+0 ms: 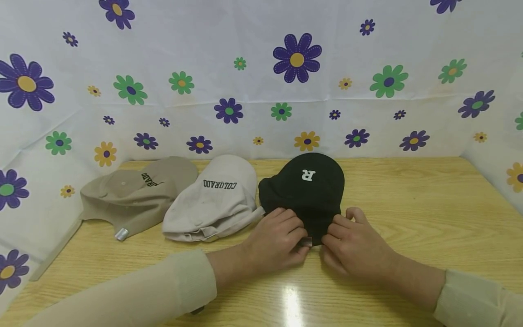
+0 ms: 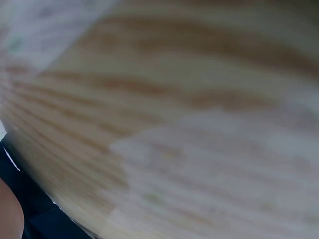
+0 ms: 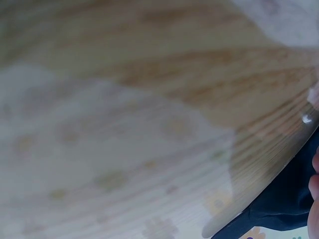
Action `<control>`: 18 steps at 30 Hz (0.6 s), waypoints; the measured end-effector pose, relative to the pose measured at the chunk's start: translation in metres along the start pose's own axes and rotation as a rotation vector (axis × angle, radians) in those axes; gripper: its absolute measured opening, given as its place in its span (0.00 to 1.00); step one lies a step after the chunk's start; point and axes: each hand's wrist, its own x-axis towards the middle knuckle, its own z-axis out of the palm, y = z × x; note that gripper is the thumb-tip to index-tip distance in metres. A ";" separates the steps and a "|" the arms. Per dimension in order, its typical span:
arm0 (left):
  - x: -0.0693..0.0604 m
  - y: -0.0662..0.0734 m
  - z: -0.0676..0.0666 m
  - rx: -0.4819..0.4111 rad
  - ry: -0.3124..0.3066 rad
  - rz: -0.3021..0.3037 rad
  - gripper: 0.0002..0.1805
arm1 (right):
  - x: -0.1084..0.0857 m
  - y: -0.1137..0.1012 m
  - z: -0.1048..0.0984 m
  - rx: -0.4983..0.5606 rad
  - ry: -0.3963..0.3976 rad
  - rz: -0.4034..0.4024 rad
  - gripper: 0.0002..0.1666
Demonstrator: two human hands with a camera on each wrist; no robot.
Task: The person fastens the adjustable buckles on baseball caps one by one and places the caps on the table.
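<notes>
Both hands have a grip clamped on the black baseball cap: the left hand curls its fingers over the near left part, the right hand pinches the near right. Knuckles hide much of that end, and I can't make out the small shiny tag by the left thumb. The cap lies around the middle of the bench, toward its back edge, its white "R" upside down from here. Just left sits the light grey cap marked "COLORADO"; beyond it, by the back left corner, the tan cap shows only the end of its lettering. A dark object is mostly hidden under the left sleeve. The wrist views are blurred, catching only slivers of black cloth and fingers.
</notes>
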 end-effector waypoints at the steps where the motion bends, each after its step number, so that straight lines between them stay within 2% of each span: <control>1: 0.000 0.000 0.000 -0.007 -0.002 -0.001 0.07 | 0.000 0.000 0.000 0.000 0.000 0.002 0.18; 9: 0.000 0.000 0.000 -0.034 -0.009 0.000 0.06 | -0.001 -0.001 0.000 0.041 -0.014 0.017 0.17; 12: 0.000 0.000 0.000 -0.012 0.006 0.006 0.06 | -0.001 -0.001 0.000 0.066 -0.024 0.014 0.18; 18: 0.001 0.000 0.000 0.027 0.020 0.007 0.07 | 0.000 -0.001 0.001 0.107 -0.031 0.008 0.13</control>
